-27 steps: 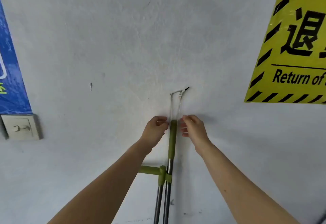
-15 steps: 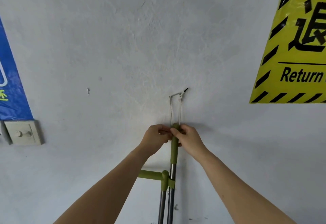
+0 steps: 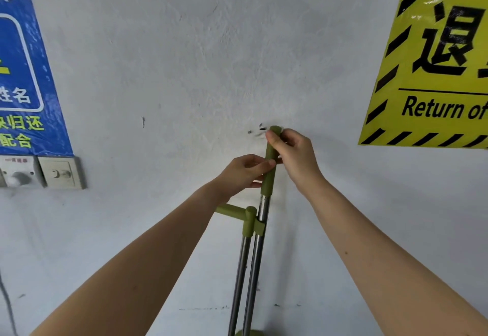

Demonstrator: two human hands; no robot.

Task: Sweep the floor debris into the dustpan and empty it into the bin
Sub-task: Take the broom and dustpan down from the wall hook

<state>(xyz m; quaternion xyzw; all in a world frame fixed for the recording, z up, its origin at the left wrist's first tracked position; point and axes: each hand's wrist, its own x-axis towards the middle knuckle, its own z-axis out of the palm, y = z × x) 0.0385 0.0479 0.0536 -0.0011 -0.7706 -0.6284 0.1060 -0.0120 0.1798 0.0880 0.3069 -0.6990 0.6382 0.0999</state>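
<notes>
Both bare hands are gripping the olive-green plastic grip (image 3: 270, 166) that caps the taller of two upright chrome metal poles (image 3: 253, 277), which are standing close against a pale grey plastered wall (image 3: 184, 53). The right hand (image 3: 293, 154) is holding the very top of the grip, its fingers (image 3: 274, 140) curling narrowly around the rounded end with the thumb pressing on the near side. The left hand (image 3: 244, 171) is sitting just below it, pinching the middle of the same grip between thumb and fingers, so the two hands are nearly touching.

The two poles are running side by side and are being joined by an olive-green plastic clip (image 3: 254, 223). The shorter pole is ending at that clip, where a short olive-green crossbar handle (image 3: 229, 210) is sticking out to the left, partly hidden behind the left forearm. At the bottom edge of the view a small piece of olive-green plastic (image 3: 249, 332) is showing at the foot of the poles; the rest of it is cut off.

Just left of the grip's top, some small dark marks (image 3: 257, 129) are appearing blurred on the wall, and what they are cannot be told. A blue poster with white and green Chinese characters (image 3: 23, 76) is hanging at the left above two off-white wall switch plates (image 3: 42, 171). A yellow sign with black hazard stripes (image 3: 433, 66) is hanging at the upper right, reading "Return of" below a large black character.
</notes>
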